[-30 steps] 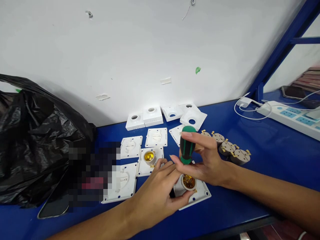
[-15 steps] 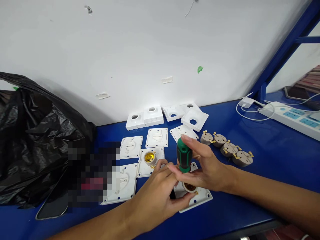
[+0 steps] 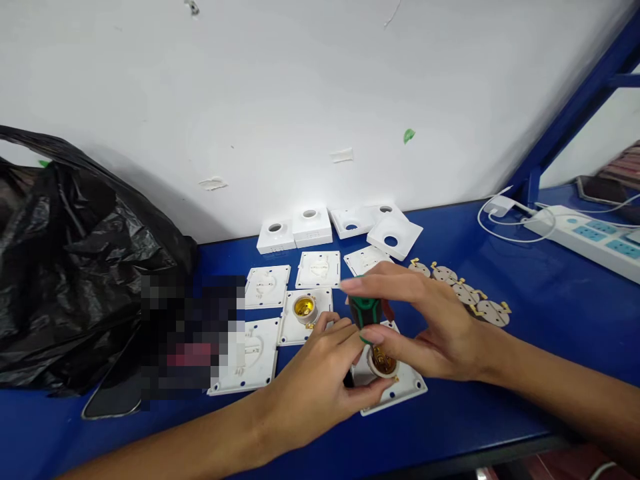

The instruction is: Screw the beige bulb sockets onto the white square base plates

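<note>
My right hand (image 3: 435, 327) is closed around the green and black handle of a screwdriver (image 3: 366, 311). Its thumb presses the handle low down, and the index finger reaches over the top. The screwdriver points down at a round lamp socket (image 3: 384, 363) with a gold-coloured metal inside; its tip is hidden. My left hand (image 3: 320, 377) grips this socket from the left, thumb on the near side. The socket sits on a square white base plate (image 3: 411, 387) lying on the blue table. Just left of it, another plate (image 3: 287, 333) carries a second lamp socket (image 3: 305, 309).
White covers with round holes (image 3: 313, 233) stand along the wall. Several bare plates (image 3: 267, 287) lie in front of them. Loose beige socket parts (image 3: 493, 312) with brass tabs are at right, near a power strip (image 3: 590, 233). A black plastic bag (image 3: 90, 267) fills the left.
My right hand has shifted its grip on the screwdriver: the index finger has lifted over the top and the handle sits slightly tilted. My left hand still holds the socket. The view has shifted slightly.
</note>
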